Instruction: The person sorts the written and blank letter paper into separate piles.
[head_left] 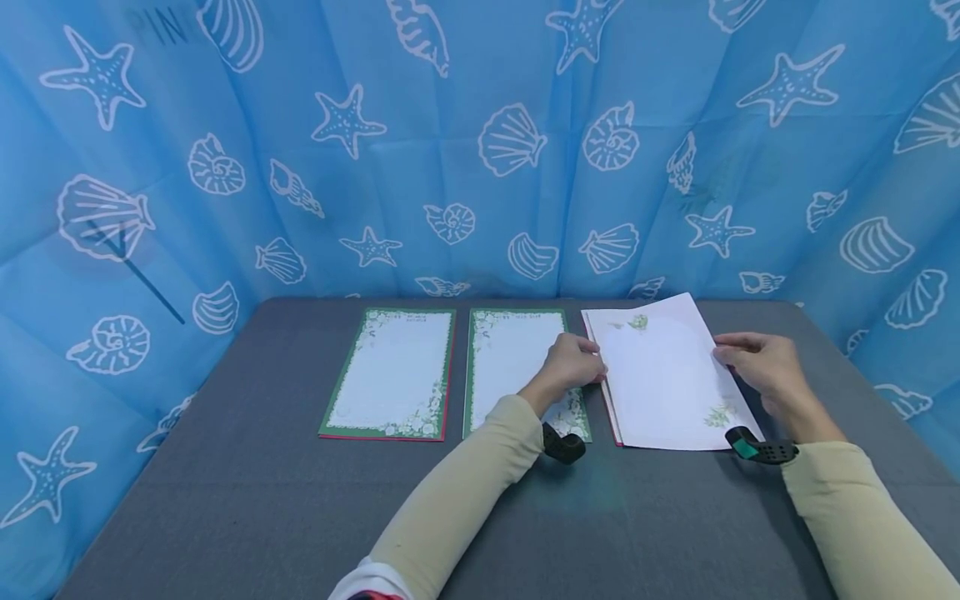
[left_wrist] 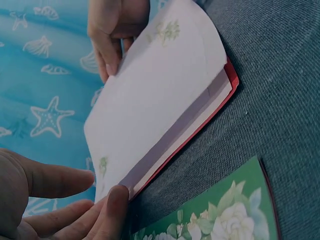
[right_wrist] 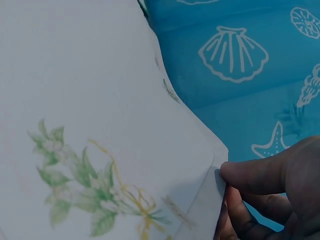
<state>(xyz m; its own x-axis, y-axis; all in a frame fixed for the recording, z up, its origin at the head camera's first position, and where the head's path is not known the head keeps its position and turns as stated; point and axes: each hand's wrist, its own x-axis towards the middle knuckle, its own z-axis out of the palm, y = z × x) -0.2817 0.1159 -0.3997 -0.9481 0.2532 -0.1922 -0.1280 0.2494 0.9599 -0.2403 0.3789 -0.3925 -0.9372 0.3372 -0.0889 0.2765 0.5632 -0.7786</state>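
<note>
My right hand (head_left: 772, 371) pinches the right edge of a white paper sheet (head_left: 660, 379) with pale green plant prints. In the right wrist view, thumb and fingers grip the sheet near its corner, beside a printed green sprig (right_wrist: 85, 180) with a yellow ribbon. The sheet tilts up over more pages and a red backing (left_wrist: 232, 80), seen along the left side. My left hand (head_left: 570, 367) touches the stack's left edge with its fingers; its thumb (left_wrist: 60, 180) stands apart from them in the left wrist view.
Two paper pads with green floral borders lie to the left: one pad (head_left: 525, 350) partly under my left forearm, the other pad (head_left: 397, 367) farther left. They rest on a dark grey cloth-covered table (head_left: 225, 500). A blue curtain (head_left: 450, 150) with shells and starfish hangs behind.
</note>
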